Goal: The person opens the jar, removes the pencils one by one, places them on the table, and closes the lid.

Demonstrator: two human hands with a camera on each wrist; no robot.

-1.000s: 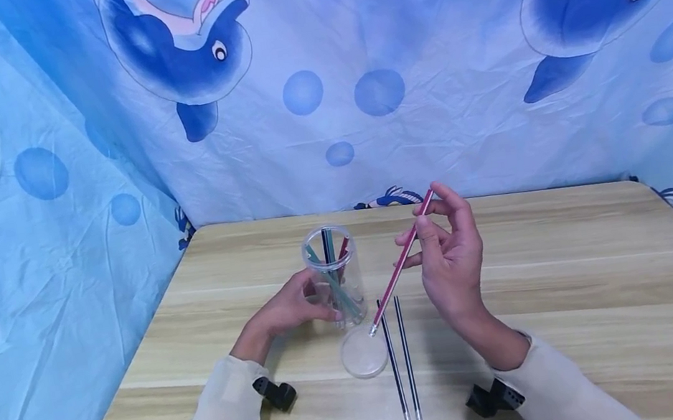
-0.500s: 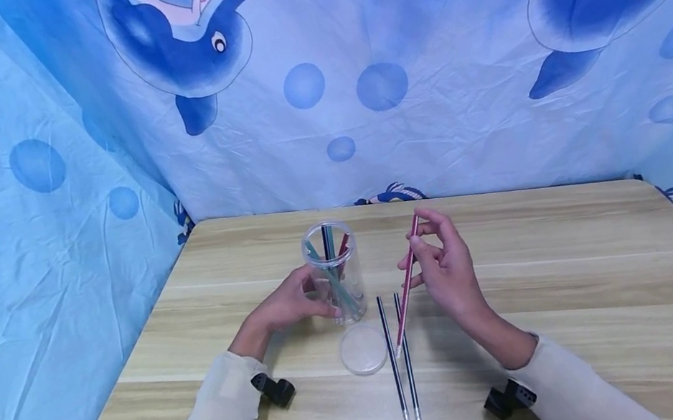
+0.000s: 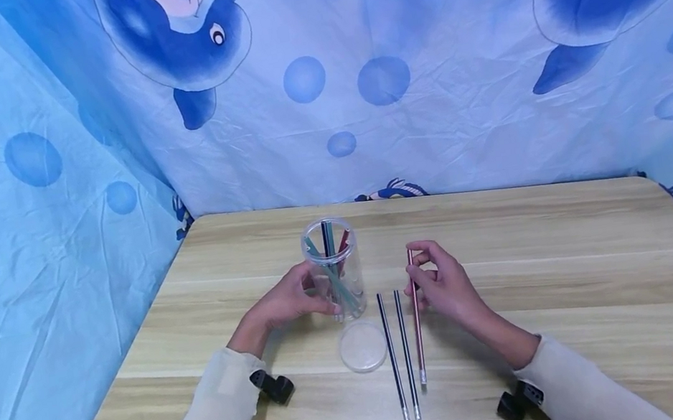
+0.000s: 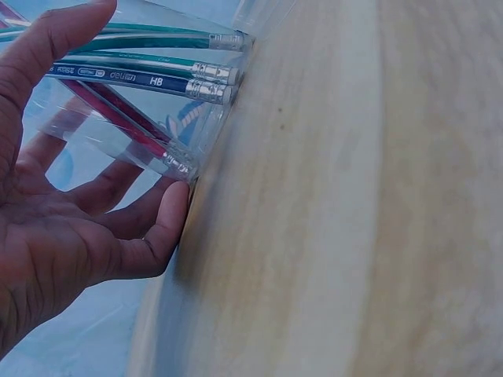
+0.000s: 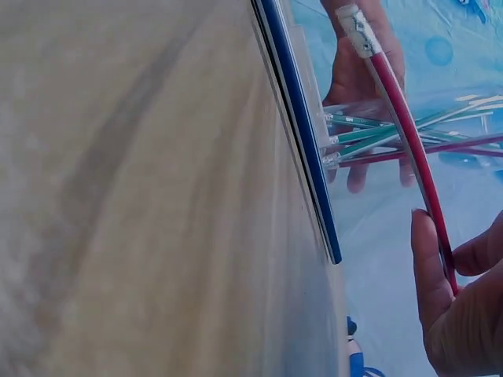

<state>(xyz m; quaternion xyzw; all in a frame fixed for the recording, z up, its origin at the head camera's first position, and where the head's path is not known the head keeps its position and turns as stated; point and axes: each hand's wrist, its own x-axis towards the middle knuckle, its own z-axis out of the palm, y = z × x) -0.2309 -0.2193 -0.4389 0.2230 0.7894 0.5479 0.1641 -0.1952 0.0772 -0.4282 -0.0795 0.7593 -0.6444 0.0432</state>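
My left hand [image 3: 291,297] grips the lower side of a clear plastic jar [image 3: 354,273] standing lidless on the table. Inside lean several green, red and dark blue pencils, eraser ends down; a navy pencil [image 4: 130,77] bears the letters HB. A red pencil [image 3: 418,335] is pinched by its upper end between thumb and fingers of my right hand [image 3: 448,289]. Its eraser end points toward me, and in the right wrist view it stands off the tabletop. Just left of it lie two dark blue striped pencils [image 3: 396,368], roughly parallel. A round clear lid [image 3: 362,348] lies before the jar.
The wood-grain table [image 3: 547,265] extends to both sides. Blue cloth [image 3: 239,166] with printed dolphins hangs behind and at the sides. Each sleeve carries a small black camera, one on the left wrist [image 3: 274,386] and one on the right [image 3: 520,402].
My right hand has lowered and come nearer, swinging the red pencil from a slant over the lid to nearly parallel with the dark blue pencils, on their right. The left hand keeps its grip.
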